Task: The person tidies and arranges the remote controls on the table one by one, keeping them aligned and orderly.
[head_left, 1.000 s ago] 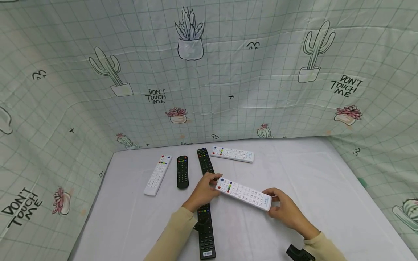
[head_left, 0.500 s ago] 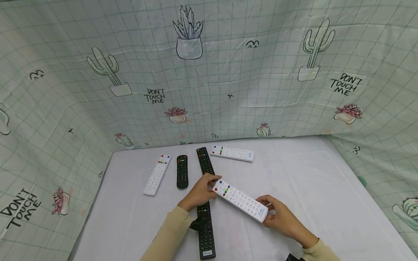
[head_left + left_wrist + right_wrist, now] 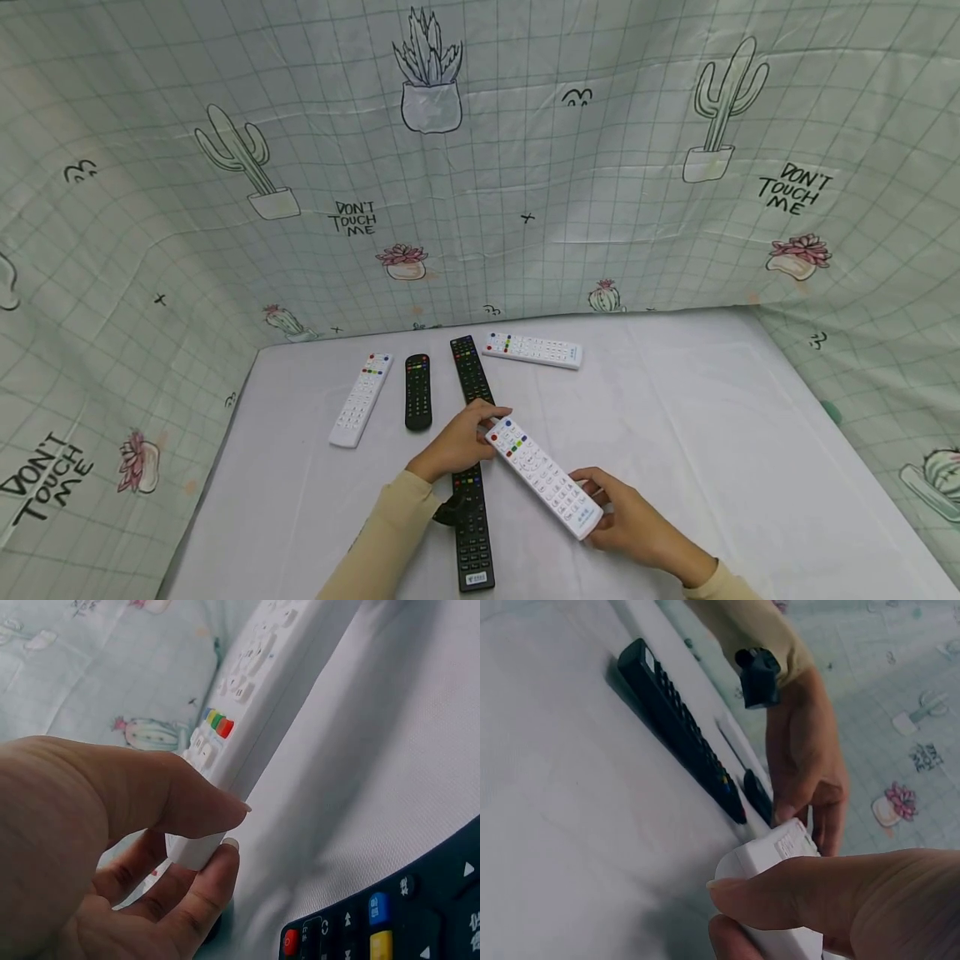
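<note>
The held white remote is raised above the white table, and its shadow falls on the cloth apart from it, as the left wrist view shows. It lies between the two hands on a diagonal, key side up, with the coloured-key end farther from the person and the labelled end nearer.

Left hand: thumb and fingers pinch the coloured-key end. The thumb crosses close to the tip, and the fingertips sit on the opposite side. The coloured keys are just beyond the thumb, and nearly the whole body extends out of the grip.

Right hand: thumb and fingers pinch the labelled end at its right side. The label and keys are uncovered in the head view, with the body running away toward the left hand. The exact placing of the hidden fingers cannot be told.

Near black remote lies on the table below the left wrist; far black remote lies beyond the left hand. To the left are the small black remote and the left white remote. The far white remote lies crosswise near the table's back edge.
</note>
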A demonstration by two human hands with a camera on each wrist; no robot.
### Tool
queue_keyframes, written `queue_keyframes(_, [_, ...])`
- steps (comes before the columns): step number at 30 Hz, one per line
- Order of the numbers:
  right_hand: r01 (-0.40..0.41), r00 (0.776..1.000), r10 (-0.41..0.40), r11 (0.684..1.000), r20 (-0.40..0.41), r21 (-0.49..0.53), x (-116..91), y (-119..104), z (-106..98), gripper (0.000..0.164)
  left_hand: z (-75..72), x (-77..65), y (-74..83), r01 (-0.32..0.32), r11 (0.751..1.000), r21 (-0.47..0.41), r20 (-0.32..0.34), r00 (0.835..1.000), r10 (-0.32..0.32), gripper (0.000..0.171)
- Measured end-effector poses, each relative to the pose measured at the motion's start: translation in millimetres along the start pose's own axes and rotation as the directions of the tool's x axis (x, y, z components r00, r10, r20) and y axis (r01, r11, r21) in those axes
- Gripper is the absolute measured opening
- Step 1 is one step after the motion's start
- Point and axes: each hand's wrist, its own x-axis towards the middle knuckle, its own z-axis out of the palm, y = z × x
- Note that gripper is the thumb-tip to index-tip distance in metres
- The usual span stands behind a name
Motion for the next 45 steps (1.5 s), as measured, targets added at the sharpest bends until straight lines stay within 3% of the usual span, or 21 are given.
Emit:
queue_keyframes(6, [-0.015,1.0,0.015,1.0,0.003,-0.002,-0.8,-1.3,8.9,0.078,-1.7,0.1,-4.1,-0.048,0.999,0.022,0.013,0.999,0.048,0.061])
queue_keyframes(16, [-0.019,1.0,0.02,0.999,-0.019,0.051,-4.7,-0.3,26.6,0.08,-5.4,0.3,-6.0,-0.045,0.998,0.042,0.039,0.998,0.043,0.062])
queue_keyframes(22, [-0.026,1.0,0.027,0.997,-0.013,0.079,-6.7,1.5,37.7,0.081,-6.0,1.2,-6.5,-0.056,0.998,0.038,0.085,0.995,0.052,0.058])
queue_keyframes(29, [-0.054,0.998,0.05,0.99,0.038,0.128,-7.4,2.4,46.9,0.087,-5.0,1.4,-1.7,-0.097,0.989,0.111,0.145,0.986,0.08,0.054])
queue_keyframes(36, [-0.068,0.996,0.063,0.995,0.067,0.068,-6.8,0.3,56.3,0.09,-3.4,2.0,0.8,-0.086,0.979,0.186,0.178,0.983,0.053,0.056])
queue_keyframes(45, [-0.117,0.992,0.114,0.992,0.049,0.045,-4.7,-5.6,64.5,0.092,-0.5,3.0,0.5,-0.081,0.968,0.238,0.194,0.98,0.034,0.058])
